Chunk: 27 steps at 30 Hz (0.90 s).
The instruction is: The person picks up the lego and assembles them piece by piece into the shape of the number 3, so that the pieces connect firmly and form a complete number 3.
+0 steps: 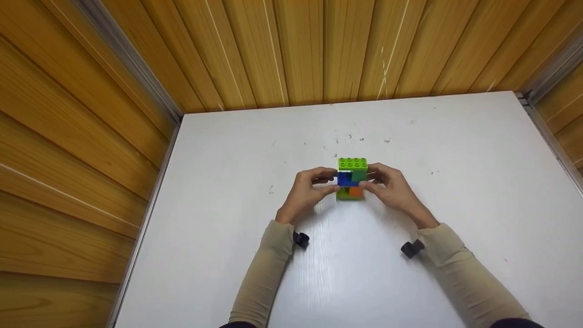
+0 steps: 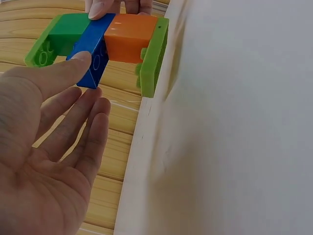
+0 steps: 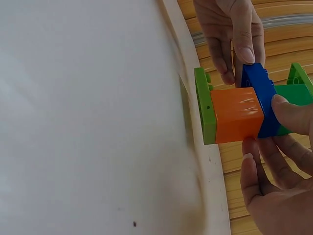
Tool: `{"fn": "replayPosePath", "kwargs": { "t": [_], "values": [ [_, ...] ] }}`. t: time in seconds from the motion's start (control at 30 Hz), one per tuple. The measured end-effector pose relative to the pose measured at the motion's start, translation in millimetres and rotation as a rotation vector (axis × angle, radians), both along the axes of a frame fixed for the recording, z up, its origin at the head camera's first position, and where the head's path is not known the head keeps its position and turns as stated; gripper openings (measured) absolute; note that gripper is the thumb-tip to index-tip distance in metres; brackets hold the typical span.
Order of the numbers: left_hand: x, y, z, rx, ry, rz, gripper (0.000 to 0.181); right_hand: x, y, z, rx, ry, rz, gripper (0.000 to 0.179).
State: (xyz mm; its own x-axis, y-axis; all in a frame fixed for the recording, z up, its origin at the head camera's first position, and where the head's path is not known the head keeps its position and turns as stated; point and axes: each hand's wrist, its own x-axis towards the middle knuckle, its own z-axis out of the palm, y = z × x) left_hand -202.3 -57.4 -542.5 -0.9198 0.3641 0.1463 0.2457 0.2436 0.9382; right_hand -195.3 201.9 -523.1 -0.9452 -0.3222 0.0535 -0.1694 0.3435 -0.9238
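Observation:
Both hands hold a small assembly of toy building bricks over the middle of the white table. A lime green plate [image 1: 352,166] with studs tops it, over a darker green brick [image 1: 359,175]. Below that lies a blue brick [image 1: 344,180], then an orange brick [image 3: 238,115] and another lime green plate [image 2: 155,58] at the bottom. The green and orange bricks sit toward the right end of the blue one. At its left end, my left hand [image 1: 309,189] pinches the blue brick between thumb and fingers. My right hand [image 1: 394,187] grips its right end, thumb in front, fingers behind.
The white table [image 1: 218,182] carries small dark marks toward its far side. Yellow wood-look panels [image 1: 300,50] stand behind it and at the left, with metal strips in the corners. A black wrist device [image 1: 412,248] sticks inward from the right sleeve, and another [image 1: 301,239] from the left.

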Motion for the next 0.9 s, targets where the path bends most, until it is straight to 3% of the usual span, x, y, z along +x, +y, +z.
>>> {"fn": "replayPosePath", "kwargs": {
  "t": [0.07,0.37,0.6,0.9],
  "values": [
    [-0.4,0.0,1.5,0.001,-0.001,0.0,0.039,-4.0,1.9,-4.3,0.001,-0.001,-0.008,0.044],
    [-3.4,-0.5,5.1,0.017,0.046,0.015,0.038,-8.3,-0.8,2.4,-0.018,0.004,-0.036,0.046],
    [-7.1,0.8,5.7,-0.022,0.025,0.046,0.039,-10.5,-3.4,1.1,-0.045,0.034,-0.034,0.047],
    [-21.1,3.8,9.4,-0.091,0.036,0.038,0.041,-16.2,-4.3,-0.9,-0.038,-0.04,-0.094,0.048]
  ]
}}
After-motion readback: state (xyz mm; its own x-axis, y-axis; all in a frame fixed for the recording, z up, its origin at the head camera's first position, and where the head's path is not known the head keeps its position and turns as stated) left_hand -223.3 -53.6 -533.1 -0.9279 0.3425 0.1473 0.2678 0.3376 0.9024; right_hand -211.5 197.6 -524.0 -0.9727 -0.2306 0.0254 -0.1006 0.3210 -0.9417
